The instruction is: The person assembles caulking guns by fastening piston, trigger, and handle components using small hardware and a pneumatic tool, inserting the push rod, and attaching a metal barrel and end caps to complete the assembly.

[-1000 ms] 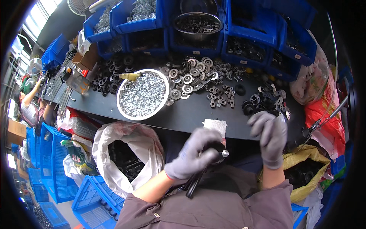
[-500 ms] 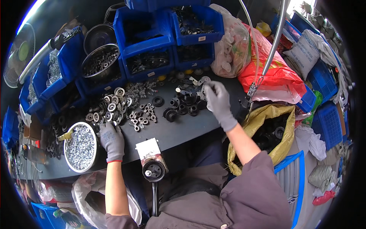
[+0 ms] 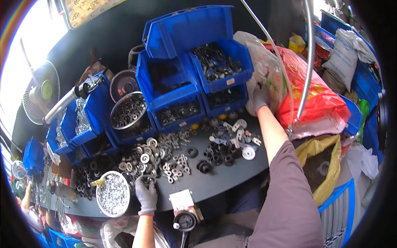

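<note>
Head view shows the left hand (image 3: 146, 195), gloved, with fingers curled down into the washers (image 3: 142, 159) beside the white bowl (image 3: 112, 194). Right hand (image 3: 260, 98) reaches into the clear bag (image 3: 264, 70); its fingers are hidden, I cannot tell.

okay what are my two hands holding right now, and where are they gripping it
Left gloved hand rests on the heap of metal washers beside the round white bowl of small parts; any hold is hidden. Right gloved hand presses the clear plastic bag; a hold cannot be told.
</note>
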The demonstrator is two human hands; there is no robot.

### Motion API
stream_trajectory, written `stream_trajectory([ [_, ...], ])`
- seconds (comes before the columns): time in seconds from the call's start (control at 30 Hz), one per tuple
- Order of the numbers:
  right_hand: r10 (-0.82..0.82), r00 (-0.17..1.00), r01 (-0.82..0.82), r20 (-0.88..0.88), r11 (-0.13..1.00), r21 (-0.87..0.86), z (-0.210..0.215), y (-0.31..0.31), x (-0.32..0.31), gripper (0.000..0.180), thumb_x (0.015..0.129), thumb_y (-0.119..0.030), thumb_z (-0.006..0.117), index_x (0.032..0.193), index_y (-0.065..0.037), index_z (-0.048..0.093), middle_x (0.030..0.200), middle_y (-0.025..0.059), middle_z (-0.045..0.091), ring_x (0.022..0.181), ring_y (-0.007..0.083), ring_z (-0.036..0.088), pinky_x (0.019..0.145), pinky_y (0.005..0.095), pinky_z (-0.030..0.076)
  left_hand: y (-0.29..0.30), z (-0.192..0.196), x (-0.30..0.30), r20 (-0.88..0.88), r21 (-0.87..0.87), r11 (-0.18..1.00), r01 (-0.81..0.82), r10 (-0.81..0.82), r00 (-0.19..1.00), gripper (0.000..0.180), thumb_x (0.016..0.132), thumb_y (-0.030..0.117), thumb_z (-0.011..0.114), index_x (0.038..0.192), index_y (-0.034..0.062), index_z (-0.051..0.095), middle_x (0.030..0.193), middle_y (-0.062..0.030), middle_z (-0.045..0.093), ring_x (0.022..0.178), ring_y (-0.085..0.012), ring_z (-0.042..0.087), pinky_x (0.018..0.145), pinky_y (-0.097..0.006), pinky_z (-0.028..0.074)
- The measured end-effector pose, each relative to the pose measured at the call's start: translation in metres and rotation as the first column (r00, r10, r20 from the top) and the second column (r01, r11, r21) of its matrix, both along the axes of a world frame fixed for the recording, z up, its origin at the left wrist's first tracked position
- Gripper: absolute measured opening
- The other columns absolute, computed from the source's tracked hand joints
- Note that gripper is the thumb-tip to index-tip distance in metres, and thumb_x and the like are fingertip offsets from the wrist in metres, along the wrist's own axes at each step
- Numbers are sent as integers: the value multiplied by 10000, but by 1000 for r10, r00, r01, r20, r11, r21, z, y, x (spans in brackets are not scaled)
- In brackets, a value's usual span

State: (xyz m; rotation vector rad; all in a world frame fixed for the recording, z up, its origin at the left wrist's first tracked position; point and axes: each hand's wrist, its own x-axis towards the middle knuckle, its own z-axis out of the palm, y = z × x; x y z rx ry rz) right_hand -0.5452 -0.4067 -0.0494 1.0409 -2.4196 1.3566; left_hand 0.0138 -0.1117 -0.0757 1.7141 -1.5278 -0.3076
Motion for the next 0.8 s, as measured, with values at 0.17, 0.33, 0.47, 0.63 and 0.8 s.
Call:
stream_trajectory([
  [0.17,231,918,-179,-324,967,183,26,-8,28,598,775,-98,639,1364,-52,547,1326,248,593,1275,376,544,1039,424,451,11,9,12,198,-76,997,23,-7,980,273,852,4,652,1123,29,654,998,-159,658,928,-332,627,833,-406,494],
  [0.33,610,734,-564,-298,792,234,40,-12,-20,556,706,72,617,1255,35,533,1244,306,574,1201,469,531,1014,476,446,6,15,3,248,-97,994,54,-28,968,189,893,19,626,1074,42,676,941,-143,662,886,-323,626,805,-407,495],
  [0.47,648,744,-509,-165,709,488,46,-7,-25,464,912,-155,519,1373,-100,495,1335,294,555,1274,446,510,1077,482,409,5,9,5,225,-108,993,50,-24,974,169,915,21,606,1068,41,678,950,-145,667,904,-321,632,825,-400,501],
  [0.63,599,749,-424,-283,762,489,28,32,7,402,913,-186,520,1307,-105,535,1239,305,593,1168,460,580,967,519,472,13,7,14,233,-121,991,53,-23,972,153,925,12,567,1047,32,657,986,-160,662,934,-344,629,845,-414,498],
  [0.8,494,804,-194,-330,744,639,2,43,2,356,947,-252,519,1249,-70,566,1128,273,659,1140,422,608,951,488,491,15,13,8,-169,-225,974,5,-44,985,172,958,-17,559,1099,27,648,978,-108,655,900,-232,624,817,-339,502],
])
